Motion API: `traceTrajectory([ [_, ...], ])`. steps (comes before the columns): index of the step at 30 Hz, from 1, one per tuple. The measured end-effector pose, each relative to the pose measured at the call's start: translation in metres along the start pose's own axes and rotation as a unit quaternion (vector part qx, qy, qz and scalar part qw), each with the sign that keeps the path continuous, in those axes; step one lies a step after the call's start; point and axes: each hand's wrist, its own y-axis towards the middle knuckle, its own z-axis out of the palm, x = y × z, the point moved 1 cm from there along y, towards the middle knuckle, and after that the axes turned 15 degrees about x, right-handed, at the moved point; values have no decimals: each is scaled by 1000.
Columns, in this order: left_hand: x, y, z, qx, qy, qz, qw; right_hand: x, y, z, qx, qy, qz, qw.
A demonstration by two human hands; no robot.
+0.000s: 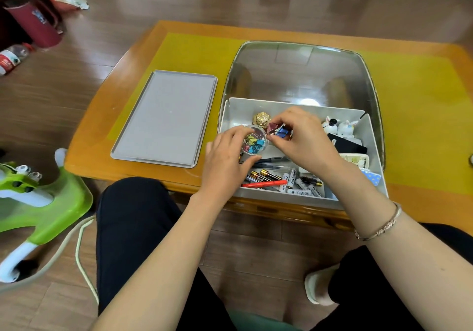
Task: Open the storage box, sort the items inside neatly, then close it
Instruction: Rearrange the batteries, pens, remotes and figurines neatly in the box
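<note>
Storage box (pixel 368 136) sits open on the surface (pixel 107 136), at its near edge, both your hands working inside it. Your left hand (pixel 227 159) curls around a small clear round tub (pixel 254 140) of coloured binder clips; grip clamped on the tub. Your right hand (pixel 304 139) pinches a bunch of binder clips (pixel 280 131), pink and blue, just beside the tub's rim; grip clamped on them. Behind that grip stands a gold ornament (pixel 261 119). Right of it: two white figurines (pixel 337 125) and a black case (pixel 348 145). Nearer you than both grips lie batteries (pixel 299 181), a red pen (pixel 265 184) and dark pens. Left of the left grip, well apart, the grey lid (pixel 163 118) lies flat.
</note>
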Motion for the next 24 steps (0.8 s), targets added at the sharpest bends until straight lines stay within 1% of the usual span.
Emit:
traceTrajectory([
  [5,-1,-1,1,6,21,12,1000,0,3,3,32,-16,19,999],
  [9,-1,-1,2,-7,5,4,1000,0,5,5,48,-22,24,998],
  [13,1,-2,4,-7,-7,1,1000,-2,4,5,18,-2,19,1000],
  [17,1,-2,2,4,13,26,1000,-5,-2,3,-23,33,36,999],
  [19,0,-1,1,11,20,40,999,-5,-6,3,-27,48,31,998],
  [24,1,-1,3,30,-3,35,999,-4,-9,7,36,25,18,999],
])
